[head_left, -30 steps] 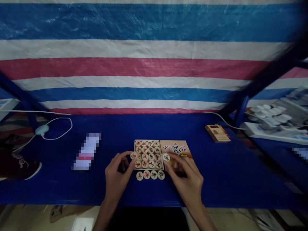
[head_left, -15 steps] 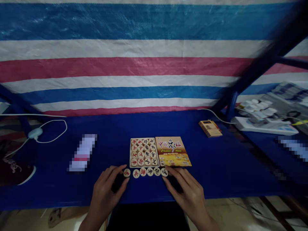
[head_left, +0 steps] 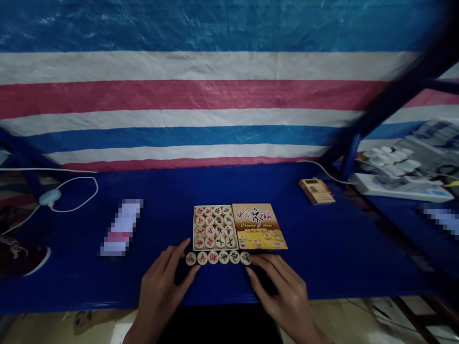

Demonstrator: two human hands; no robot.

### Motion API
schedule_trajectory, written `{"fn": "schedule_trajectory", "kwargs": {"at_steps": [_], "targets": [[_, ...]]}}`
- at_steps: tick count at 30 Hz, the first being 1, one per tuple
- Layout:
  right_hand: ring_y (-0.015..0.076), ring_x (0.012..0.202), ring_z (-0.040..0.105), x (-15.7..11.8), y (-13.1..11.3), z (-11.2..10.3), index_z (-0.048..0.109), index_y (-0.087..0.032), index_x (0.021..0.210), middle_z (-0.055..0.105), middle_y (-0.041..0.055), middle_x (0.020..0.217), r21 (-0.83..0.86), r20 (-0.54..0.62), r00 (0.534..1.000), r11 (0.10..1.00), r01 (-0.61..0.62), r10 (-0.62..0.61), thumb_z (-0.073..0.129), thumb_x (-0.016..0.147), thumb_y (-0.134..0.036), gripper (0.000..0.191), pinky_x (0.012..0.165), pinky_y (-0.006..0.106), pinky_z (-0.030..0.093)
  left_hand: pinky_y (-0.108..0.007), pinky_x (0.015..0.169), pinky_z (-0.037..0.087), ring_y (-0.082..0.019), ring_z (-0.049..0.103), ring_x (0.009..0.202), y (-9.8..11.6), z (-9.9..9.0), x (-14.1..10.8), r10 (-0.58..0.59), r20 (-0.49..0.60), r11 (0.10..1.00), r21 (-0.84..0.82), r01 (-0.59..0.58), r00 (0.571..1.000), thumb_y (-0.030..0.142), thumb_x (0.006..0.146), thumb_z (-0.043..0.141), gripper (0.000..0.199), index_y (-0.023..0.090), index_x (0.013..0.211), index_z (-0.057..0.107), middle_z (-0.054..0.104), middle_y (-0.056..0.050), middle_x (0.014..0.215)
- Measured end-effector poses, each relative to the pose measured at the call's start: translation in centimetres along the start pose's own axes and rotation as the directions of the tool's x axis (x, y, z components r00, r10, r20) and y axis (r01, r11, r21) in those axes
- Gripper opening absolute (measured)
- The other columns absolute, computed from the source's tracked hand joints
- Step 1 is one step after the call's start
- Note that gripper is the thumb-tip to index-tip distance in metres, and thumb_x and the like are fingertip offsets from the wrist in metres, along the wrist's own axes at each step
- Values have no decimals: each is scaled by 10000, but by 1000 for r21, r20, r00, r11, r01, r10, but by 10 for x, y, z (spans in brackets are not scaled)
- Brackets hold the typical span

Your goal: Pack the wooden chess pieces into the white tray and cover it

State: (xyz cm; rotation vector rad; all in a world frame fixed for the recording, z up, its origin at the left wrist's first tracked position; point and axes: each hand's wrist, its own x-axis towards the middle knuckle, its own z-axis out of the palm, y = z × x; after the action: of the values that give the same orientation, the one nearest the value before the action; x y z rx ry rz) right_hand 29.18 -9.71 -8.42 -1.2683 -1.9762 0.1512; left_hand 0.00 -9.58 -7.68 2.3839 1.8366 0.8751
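A row of several round Chinese chess pieces [head_left: 224, 257] lies in front of a shallow white box [head_left: 194, 228], which is filled with more pieces in rows. At the row's left end is a red-marked piece [head_left: 191, 258]. My left hand [head_left: 161, 282] is beside it, thumb and forefinger spread apart around it and holding nothing. The black-marked piece [head_left: 245, 258] at the right end is between the thumb and forefinger of my right hand [head_left: 281, 284]. Against the box's right side lies the printed lid [head_left: 260, 226], reading "Chinese chess".
On the blue table [head_left: 172, 186] are a blurred-out phone-like item [head_left: 122, 227] to the left and a small tan pack [head_left: 317, 191] at the back right. A white power strip [head_left: 401, 187] with plugs stands further right. A white cable [head_left: 97, 186] loops at the left, above a dark shoe [head_left: 21, 255].
The leftmost red piece has shifted right, against its neighbour, closing the gap in the row. My left fingers have let go of it and spread. My right hand stays at the right-end piece.
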Motion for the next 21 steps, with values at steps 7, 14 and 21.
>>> {"fn": "schedule_trajectory", "kwargs": {"at_steps": [7, 14, 21], "targets": [[171, 851, 667, 32, -25, 3, 690, -227, 1125, 710, 33, 933, 90, -81, 996, 995, 33, -25, 631, 919, -89, 255, 784, 328, 553, -289, 828, 555, -163, 687, 932, 9, -12, 27, -70, -166, 994, -98, 54, 984, 322, 930, 691, 351, 265, 1273, 642, 669, -37, 1074], [210, 860, 663, 75, -29, 33, 729, -243, 1123, 689, 37, 864, -159, 38, 990, 979, -128, 135, 627, 962, -387, 239, 748, 338, 522, -284, 696, 533, -177, 656, 845, 29, -1, 65, -96, -1, 994, -58, 96, 995, 405, 911, 695, 248, 269, 1118, 713, 644, -18, 938], [223, 903, 666, 79, -25, 40, 734, -247, 1059, 699, 44, 905, -166, 81, 988, 979, -116, 130, 619, 958, -370, 196, 736, 338, 521, -303, 678, 536, -205, 655, 910, 33, 15, 71, -121, 57, 990, -66, 125, 991, 320, 911, 698, 180, 265, 1082, 699, 641, -19, 983]]}}
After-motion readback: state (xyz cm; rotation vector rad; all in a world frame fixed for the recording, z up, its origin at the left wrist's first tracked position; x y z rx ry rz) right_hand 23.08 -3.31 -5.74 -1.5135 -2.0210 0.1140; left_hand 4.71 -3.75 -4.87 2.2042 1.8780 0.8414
